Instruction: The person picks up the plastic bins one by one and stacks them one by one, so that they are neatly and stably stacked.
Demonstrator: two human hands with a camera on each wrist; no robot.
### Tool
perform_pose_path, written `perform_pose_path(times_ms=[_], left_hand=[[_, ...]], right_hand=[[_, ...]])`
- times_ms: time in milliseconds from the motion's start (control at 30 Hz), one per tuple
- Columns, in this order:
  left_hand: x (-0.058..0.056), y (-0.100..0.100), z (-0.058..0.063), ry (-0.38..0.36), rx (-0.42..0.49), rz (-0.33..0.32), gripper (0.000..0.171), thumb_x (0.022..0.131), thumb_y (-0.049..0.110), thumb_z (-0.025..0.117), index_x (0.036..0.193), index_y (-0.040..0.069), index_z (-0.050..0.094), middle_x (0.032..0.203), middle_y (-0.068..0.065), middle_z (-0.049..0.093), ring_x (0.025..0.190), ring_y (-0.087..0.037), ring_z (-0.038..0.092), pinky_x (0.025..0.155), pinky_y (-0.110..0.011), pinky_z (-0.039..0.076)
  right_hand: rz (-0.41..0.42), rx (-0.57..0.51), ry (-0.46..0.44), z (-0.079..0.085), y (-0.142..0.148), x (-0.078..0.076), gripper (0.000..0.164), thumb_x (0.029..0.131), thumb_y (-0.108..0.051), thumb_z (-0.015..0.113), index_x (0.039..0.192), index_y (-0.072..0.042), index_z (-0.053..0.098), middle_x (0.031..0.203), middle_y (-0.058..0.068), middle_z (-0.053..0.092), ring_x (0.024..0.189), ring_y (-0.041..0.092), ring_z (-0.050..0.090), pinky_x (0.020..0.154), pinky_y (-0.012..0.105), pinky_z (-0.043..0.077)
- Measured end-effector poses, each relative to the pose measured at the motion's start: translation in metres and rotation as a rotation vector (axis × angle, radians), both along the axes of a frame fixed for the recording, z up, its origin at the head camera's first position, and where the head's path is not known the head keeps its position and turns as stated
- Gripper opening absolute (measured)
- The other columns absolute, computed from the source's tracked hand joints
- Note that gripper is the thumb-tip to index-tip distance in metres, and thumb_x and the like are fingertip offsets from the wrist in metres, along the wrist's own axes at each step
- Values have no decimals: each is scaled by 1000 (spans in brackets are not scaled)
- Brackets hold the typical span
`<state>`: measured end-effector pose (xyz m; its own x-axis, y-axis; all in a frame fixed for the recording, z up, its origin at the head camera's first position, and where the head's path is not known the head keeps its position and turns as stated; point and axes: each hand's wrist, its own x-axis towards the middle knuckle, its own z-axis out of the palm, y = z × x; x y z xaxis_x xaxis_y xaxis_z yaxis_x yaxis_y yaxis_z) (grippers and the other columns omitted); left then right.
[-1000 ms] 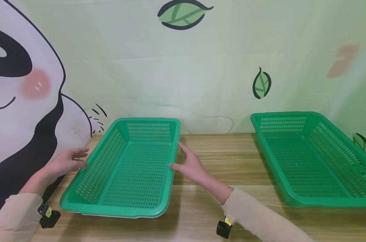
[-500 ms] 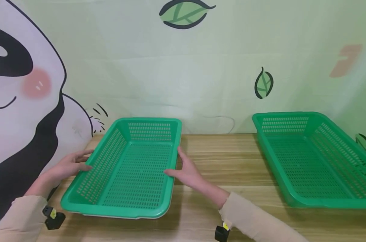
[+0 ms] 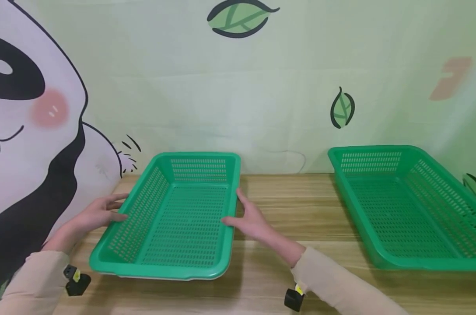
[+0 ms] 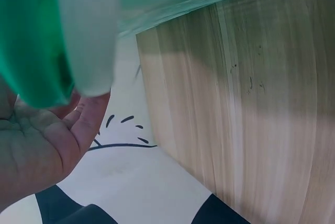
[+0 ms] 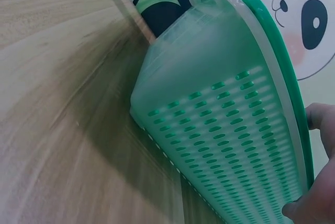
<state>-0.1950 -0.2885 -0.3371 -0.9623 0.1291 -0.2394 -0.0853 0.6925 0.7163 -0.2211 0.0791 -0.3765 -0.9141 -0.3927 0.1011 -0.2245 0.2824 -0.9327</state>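
Note:
In the head view a rectangular green plastic basket (image 3: 187, 218) with slotted walls and floor stands left of centre. The right wrist view shows a paler, slotted outer layer (image 5: 209, 124) close under its green rim, like a second basket nested outside it. My left hand (image 3: 98, 213) grips the left rim, thumb over the top and fingers outside. On the opposite long side, my right hand (image 3: 253, 221) pinches the rim, its thumb on top and its fingers against the outer wall. From the left wrist, the rim (image 4: 34, 51) covers part of the fingers.
A second green basket (image 3: 407, 218) sits at the right of the wood-grain table (image 3: 285, 205). Behind the table hangs a pale green cloth (image 3: 261, 96) printed with a panda and leaves. Small black cameras (image 3: 77, 283) hang below the sleeves.
My left hand has moved in to the left rim and its thumb has come over it. Since half a second ago, the held basket has shifted slightly right, both hands with it.

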Motion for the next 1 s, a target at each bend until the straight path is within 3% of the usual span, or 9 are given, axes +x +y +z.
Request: perform_pose_path(times_ms=[367,767,1000], left_hand=[[-3,12,-1,16,23,-4,67,89,10,53,140,-8,15,133,-37,31,109,-39,51,84,-46,48],[-6,21,-3,25,42,-3,64,90,9,51,140,-9,15,134,-38,28,110,-42,49,85,-49,47],[-7,25,-2,18,79,-20,67,89,9,52,141,-8,14,135,-37,28,107,-37,53,83,-45,49]], right_hand=[[-26,9,4,0,10,-4,90,73,-12,70,143,3,15,149,17,13,136,28,14,108,43,16],[-42,-35,-12,1,16,-4,88,73,-8,68,142,3,15,149,17,13,136,30,13,108,44,16],[-46,-53,-19,-3,21,-7,88,72,-5,65,144,-1,14,150,14,12,136,26,12,105,39,27]])
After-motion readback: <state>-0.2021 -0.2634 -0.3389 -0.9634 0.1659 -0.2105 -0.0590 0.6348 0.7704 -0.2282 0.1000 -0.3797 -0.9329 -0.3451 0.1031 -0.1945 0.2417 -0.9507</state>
